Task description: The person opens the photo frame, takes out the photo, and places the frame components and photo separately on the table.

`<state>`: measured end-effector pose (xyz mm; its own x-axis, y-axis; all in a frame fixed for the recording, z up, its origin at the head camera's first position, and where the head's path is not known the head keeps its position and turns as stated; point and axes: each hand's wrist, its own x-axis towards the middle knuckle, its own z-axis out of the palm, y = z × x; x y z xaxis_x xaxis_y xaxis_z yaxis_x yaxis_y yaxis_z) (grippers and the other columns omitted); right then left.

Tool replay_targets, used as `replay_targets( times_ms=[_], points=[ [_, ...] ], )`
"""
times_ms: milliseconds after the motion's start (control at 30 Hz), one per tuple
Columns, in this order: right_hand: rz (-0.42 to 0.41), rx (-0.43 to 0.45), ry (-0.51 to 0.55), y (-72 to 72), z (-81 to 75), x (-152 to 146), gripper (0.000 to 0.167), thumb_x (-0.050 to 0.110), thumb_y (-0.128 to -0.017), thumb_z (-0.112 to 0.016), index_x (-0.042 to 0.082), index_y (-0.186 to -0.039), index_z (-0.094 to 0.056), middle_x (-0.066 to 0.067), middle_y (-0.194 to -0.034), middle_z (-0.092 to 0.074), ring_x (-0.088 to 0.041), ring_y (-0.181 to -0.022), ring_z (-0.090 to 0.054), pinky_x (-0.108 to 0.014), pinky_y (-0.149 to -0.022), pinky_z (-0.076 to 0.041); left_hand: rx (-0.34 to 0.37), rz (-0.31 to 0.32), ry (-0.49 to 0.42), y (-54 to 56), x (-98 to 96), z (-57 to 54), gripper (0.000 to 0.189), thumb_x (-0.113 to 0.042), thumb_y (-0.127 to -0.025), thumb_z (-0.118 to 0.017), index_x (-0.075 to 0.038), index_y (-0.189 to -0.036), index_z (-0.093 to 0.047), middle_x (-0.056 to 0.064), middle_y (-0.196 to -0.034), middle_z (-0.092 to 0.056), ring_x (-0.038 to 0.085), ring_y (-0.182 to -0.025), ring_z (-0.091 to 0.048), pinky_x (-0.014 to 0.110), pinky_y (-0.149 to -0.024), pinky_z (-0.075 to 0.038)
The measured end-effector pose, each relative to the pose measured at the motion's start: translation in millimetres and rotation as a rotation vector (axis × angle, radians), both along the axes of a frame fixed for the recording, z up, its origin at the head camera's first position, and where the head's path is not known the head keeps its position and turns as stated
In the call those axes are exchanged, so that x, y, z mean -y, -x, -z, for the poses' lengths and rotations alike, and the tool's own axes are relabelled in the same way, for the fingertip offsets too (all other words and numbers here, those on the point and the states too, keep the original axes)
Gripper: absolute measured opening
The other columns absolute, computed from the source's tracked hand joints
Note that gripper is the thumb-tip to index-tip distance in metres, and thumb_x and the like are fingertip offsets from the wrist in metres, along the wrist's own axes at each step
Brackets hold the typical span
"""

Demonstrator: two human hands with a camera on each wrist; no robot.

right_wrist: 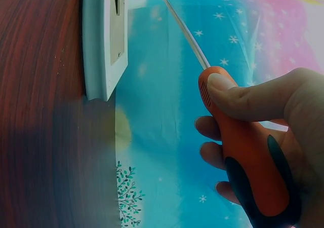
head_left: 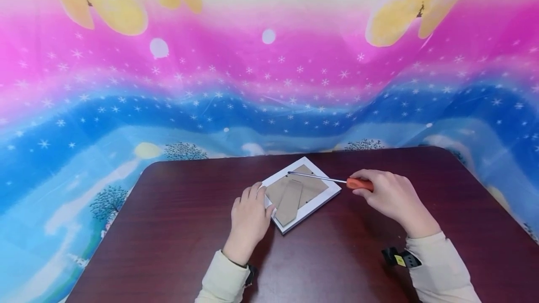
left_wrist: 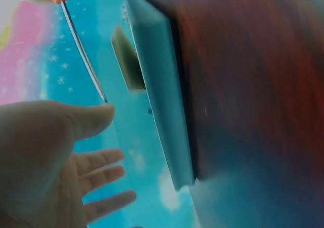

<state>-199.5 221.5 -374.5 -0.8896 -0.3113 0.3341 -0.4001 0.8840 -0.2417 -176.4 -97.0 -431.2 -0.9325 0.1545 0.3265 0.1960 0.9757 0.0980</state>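
Observation:
A white picture frame (head_left: 333,192) lies face down on the table, showing its brown backing board (head_left: 311,186) and a fold-out stand (head_left: 290,202). Small dark tabs (left_wrist: 150,111) sit along the backing's edge. My right hand (head_left: 387,195) grips the orange and black handle of a screwdriver (right_wrist: 258,162). Its metal shaft (right_wrist: 186,33) reaches left across the frame in the head view; in the right wrist view the tip is raised off the backing. At the frame's left corner is my left hand (head_left: 250,219), fingers extended and loosely spread (left_wrist: 104,180), holding nothing.
The dark reddish-brown table (head_left: 177,228) has rounded far corners. Behind it and along its sides hangs a pink and blue cloth (head_left: 236,83) with printed snowflakes and trees. Black straps with small devices (head_left: 402,258) are on both wrists.

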Motion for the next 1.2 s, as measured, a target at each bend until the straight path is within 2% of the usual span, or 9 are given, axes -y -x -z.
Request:
replay_targets(
  times_ms=[167, 400, 467, 533, 700, 767, 933, 1200],
  points=[
    [-0.002, -0.006, 0.001, 0.5, 1.3, 0, 0.026, 0.019, -0.079, -0.083, 0.021, -0.104, -0.075, 0.004, -0.081, -0.068, -0.013, -0.061, -0.05, -0.035, -0.057, -0.041, 0.054, 0.073, 0.007, 12.9, 17.8, -0.4, 0.05, -0.032, -0.095, -0.066, -0.009, -0.138, -0.056, 0.007, -0.143, -0.052, 0.028, -0.127, -0.049, 0.049, -0.095, -0.047],
    [-0.002, -0.007, 0.005, 0.6, 2.0, 0, 0.026, 0.019, -0.079, -0.083, 0.02, -0.104, -0.075, 0.004, -0.081, -0.068, -0.013, -0.061, -0.05, -0.036, -0.057, -0.042, 0.303, 0.24, -0.122, 29.1, 38.9, -0.6, 0.053, -0.029, -0.098, -0.064, -0.01, -0.146, -0.049, 0.01, -0.155, -0.039, 0.033, -0.14, -0.036, 0.056, -0.106, -0.037],
    [-0.003, -0.008, 0.004, 0.9, 2.2, 0, 0.026, 0.019, -0.079, -0.083, 0.02, -0.104, -0.075, 0.004, -0.081, -0.068, -0.013, -0.061, -0.049, -0.036, -0.057, -0.042, 0.352, 0.279, -0.14, 32.7, 42.2, -0.2, 0.055, -0.029, -0.098, -0.064, -0.01, -0.147, -0.047, 0.01, -0.157, -0.035, 0.034, -0.143, -0.032, 0.057, -0.108, -0.034],
    [-0.003, -0.011, 0.003, 1.0, 2.3, 0, 0.026, 0.019, -0.079, -0.083, 0.02, -0.104, -0.075, 0.004, -0.08, -0.068, -0.013, -0.06, -0.05, -0.036, -0.056, -0.042, 0.385, 0.305, -0.154, 35.3, 44.1, 0.3, 0.058, -0.03, -0.097, -0.064, -0.009, -0.149, -0.046, 0.011, -0.159, -0.031, 0.035, -0.145, -0.028, 0.058, -0.11, -0.031],
    [0.0, -0.014, 0.002, 0.5, 2.1, -1, 0.026, 0.019, -0.079, -0.083, 0.02, -0.104, -0.075, 0.005, -0.08, -0.067, -0.013, -0.06, -0.049, -0.035, -0.056, -0.042, 0.414, 0.368, -0.17, 39.4, 44.3, 3.4, 0.067, -0.031, -0.095, -0.067, -0.005, -0.151, -0.04, 0.013, -0.161, -0.024, 0.035, -0.147, -0.023, 0.054, -0.114, -0.026],
    [0.002, -0.013, 0.002, 0.8, 2.0, -1, 0.026, 0.019, -0.079, -0.083, 0.02, -0.104, -0.075, 0.005, -0.079, -0.067, -0.013, -0.06, -0.049, -0.035, -0.056, -0.042, 0.422, 0.379, -0.167, 40.6, 44.1, 5.1, 0.068, -0.031, -0.095, -0.067, -0.005, -0.152, -0.039, 0.013, -0.161, -0.025, 0.035, -0.147, -0.023, 0.052, -0.115, -0.026],
    [0.006, -0.016, 0.002, 0.7, 1.4, -2, 0.026, 0.02, -0.079, -0.083, 0.021, -0.104, -0.075, 0.005, -0.08, -0.067, -0.014, -0.06, -0.049, -0.036, -0.056, -0.042, 0.445, 0.357, -0.148, 41.6, 44.0, 8.1, 0.067, -0.032, -0.096, -0.065, -0.007, -0.152, -0.039, 0.01, -0.16, -0.028, 0.032, -0.148, -0.022, 0.055, -0.114, -0.027],
    [0.015, -0.015, 0.002, -0.1, 0.4, -3, 0.026, 0.02, -0.08, -0.083, 0.021, -0.105, -0.075, 0.003, -0.081, -0.068, -0.014, -0.06, -0.049, -0.036, -0.056, -0.041, 0.415, 0.319, -0.096, 36.8, 40.0, 9.7, 0.066, -0.039, -0.096, -0.063, -0.01, -0.151, -0.041, 0.007, -0.16, -0.031, 0.029, -0.147, -0.024, 0.059, -0.11, -0.031]
  ],
)
